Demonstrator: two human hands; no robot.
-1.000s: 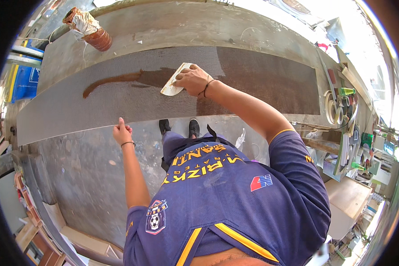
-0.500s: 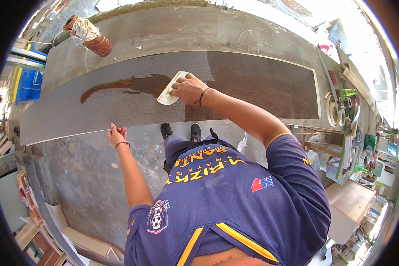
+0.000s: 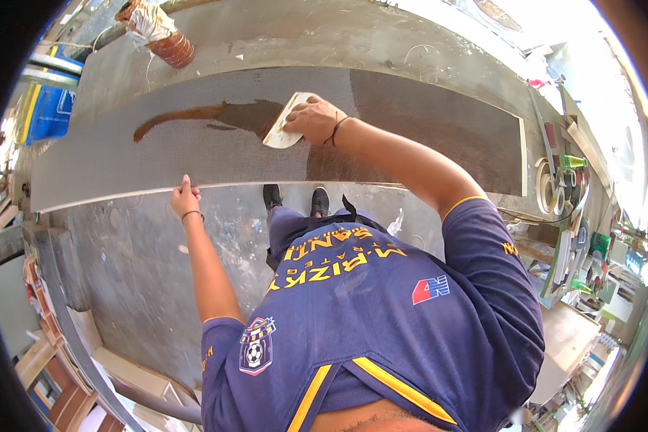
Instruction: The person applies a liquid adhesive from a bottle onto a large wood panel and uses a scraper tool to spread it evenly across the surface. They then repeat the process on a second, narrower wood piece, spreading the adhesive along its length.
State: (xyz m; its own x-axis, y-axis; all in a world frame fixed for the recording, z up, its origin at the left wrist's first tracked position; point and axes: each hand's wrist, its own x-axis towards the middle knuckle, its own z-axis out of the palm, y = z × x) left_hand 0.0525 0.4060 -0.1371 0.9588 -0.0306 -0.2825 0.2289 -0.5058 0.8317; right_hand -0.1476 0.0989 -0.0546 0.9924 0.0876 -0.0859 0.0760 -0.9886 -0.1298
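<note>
A long dark grey panel (image 3: pixel 108 167) lies across the worktable. My right hand (image 3: pixel 317 121) is closed on a white flat spreader (image 3: pixel 284 131), whose blade rests on the panel at the right end of a wet brown patch (image 3: pixel 248 115). From that patch a thick brown streak of paste (image 3: pixel 169 118) curves away to the left. A darker brown coating (image 3: pixel 439 129) covers the panel's right part. At the near edge of the panel, my left hand (image 3: pixel 185 199) pinches the rim, with a finger laid on top.
On the table's far left stands a brown-stained can (image 3: pixel 171 49) wrapped in pale material. A blue bin (image 3: pixel 49 115) is beyond the left end. Rolls of edge strip (image 3: pixel 546 186) and a green bottle (image 3: pixel 573 161) sit at the right. Shelves and wood pieces (image 3: pixel 47 360) stand lower left.
The whole view has shifted slightly, so the panel appears higher. My left fingers reach a little further over the near edge. The spreader stays at about the same spot by the brown patch.
</note>
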